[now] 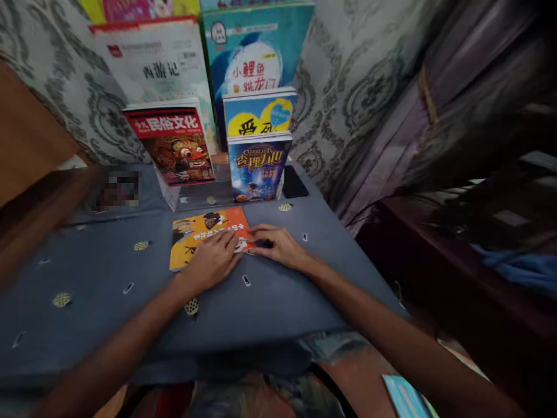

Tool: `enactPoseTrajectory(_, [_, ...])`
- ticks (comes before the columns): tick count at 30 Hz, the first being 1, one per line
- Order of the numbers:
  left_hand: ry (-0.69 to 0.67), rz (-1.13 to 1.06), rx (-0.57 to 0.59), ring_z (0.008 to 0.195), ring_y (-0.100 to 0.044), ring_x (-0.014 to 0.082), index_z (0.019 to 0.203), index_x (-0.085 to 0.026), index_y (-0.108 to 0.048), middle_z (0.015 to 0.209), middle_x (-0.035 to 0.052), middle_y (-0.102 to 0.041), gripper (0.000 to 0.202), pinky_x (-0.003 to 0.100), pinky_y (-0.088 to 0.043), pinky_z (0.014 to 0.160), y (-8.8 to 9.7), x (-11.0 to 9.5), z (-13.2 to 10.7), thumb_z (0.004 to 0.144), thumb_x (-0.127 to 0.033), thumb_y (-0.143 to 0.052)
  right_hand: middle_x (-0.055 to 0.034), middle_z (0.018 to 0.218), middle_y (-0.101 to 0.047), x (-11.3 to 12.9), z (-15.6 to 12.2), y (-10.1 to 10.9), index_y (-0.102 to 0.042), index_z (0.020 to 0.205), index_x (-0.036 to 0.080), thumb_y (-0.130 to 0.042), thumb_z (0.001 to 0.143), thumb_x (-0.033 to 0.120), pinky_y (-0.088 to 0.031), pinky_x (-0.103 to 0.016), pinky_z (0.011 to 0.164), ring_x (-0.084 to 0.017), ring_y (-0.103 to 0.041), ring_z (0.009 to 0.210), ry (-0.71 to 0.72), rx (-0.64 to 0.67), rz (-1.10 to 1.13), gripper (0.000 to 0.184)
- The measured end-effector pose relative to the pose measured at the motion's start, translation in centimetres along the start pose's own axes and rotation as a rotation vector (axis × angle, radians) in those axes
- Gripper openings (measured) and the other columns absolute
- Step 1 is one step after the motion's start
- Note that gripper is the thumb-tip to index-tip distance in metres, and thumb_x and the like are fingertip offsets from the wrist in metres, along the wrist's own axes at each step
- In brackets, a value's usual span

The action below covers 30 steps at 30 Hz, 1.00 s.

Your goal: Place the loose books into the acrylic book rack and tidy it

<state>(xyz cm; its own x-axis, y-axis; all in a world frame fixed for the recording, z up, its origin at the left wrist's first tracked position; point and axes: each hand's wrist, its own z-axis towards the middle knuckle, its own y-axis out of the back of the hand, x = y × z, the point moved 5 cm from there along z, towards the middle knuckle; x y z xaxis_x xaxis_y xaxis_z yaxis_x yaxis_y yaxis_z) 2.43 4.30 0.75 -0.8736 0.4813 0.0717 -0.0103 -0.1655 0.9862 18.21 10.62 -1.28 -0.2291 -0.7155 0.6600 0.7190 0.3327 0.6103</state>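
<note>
An orange book [200, 229] lies flat on the grey-blue tablecloth [108, 273] in front of me. My left hand [213, 261] rests palm down on its near right part, fingers stretched out. My right hand [278, 244] lies at the book's right edge with its fingers curled onto the cover's corner; a small dark thing shows at its fingertips, too blurred to name.
Upright books stand on a rack behind: a red one [174, 145], a dark blue one [259, 165], a yellow-blue one [260, 111] and larger ones against the patterned wall [343, 81]. A black phone-like slab [294, 183] lies right of them. Dark furniture [456, 249] stands to the right.
</note>
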Motion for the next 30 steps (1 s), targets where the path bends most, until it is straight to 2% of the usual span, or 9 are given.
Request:
enactPoseTrajectory(3, [0.004, -0.009, -0.017, 0.137, -0.048, 0.0317, 0.14, -0.019, -0.051, 0.148, 0.0125, -0.053, 0.054, 0.05, -0.039, 0.111, 0.3, 2.1, -1.7, 0.1, -0.053, -0.044, -0.0104, 0.121, -0.072, -0.3, -0.3, -0.2, -0.076, 0.101, 0.021, -0.072, 0.088, 0.034, -0.057, -0.039, 0.093, -0.024, -0.071, 0.107, 0.002, -0.01, -0.002, 0.018])
enactPoseTrajectory(6, [0.083, -0.004, -0.015, 0.143, -0.04, 0.0365, 0.146, -0.022, -0.045, 0.154, 0.0134, -0.045, 0.071, 0.057, -0.034, 0.114, 0.2, 4.8, -3.7, 0.092, -0.068, -0.047, -0.0102, 0.122, -0.072, -0.8, -0.5, -0.2, -0.077, 0.104, 0.023, -0.072, 0.088, 0.036, -0.057, -0.041, 0.095, -0.025, -0.071, 0.108, -0.005, -0.011, -0.009, 0.02])
enactPoseTrajectory(10, [0.159, -0.014, 0.007, 0.144, -0.039, 0.0358, 0.147, -0.019, -0.045, 0.154, 0.0166, -0.045, 0.081, 0.053, -0.034, 0.116, 0.1, 6.9, -6.4, 0.088, -0.074, -0.047, -0.0101, 0.125, -0.071, -1.4, 0.3, -0.1, -0.076, 0.11, 0.026, -0.069, 0.09, 0.034, -0.056, -0.044, 0.098, -0.025, -0.069, 0.112, 0.007, 0.042, -0.04, 0.022])
enactPoseTrajectory(19, [0.174, -0.084, 0.058, 0.146, -0.038, 0.0316, 0.149, -0.018, -0.041, 0.157, 0.0159, -0.041, 0.083, 0.049, -0.034, 0.118, 0.9, 5.6, -10.0, 0.087, -0.071, -0.054, -0.0086, 0.13, -0.069, -2.1, 3.1, 0.7, -0.071, 0.122, 0.028, -0.061, 0.096, 0.029, -0.051, -0.05, 0.103, -0.026, -0.063, 0.122, 0.094, 0.185, -0.275, 0.028])
enactPoseTrajectory(25, [0.155, -0.139, 0.038, 0.14, -0.047, 0.0256, 0.148, -0.023, -0.043, 0.154, 0.01, -0.046, 0.065, 0.044, -0.043, 0.113, 1.8, 5.0, -11.3, 0.094, -0.057, -0.053, -0.0115, 0.13, -0.068, -1.6, 3.2, -0.2, -0.069, 0.126, 0.023, -0.051, 0.099, 0.024, -0.052, -0.05, 0.101, -0.027, -0.062, 0.121, 0.044, 0.159, -0.43, 0.032])
enactPoseTrajectory(30, [0.095, -0.101, -0.022, 0.136, -0.052, 0.0241, 0.141, -0.022, -0.051, 0.149, 0.0092, -0.052, 0.054, 0.043, -0.046, 0.11, 1.9, 4.2, -11.7, 0.099, -0.055, -0.045, -0.0144, 0.136, -0.064, -0.1, 3.5, -1.6, -0.07, 0.121, 0.018, -0.05, 0.097, 0.017, -0.048, -0.056, 0.102, -0.032, -0.056, 0.127, -0.012, 0.098, -0.582, 0.032])
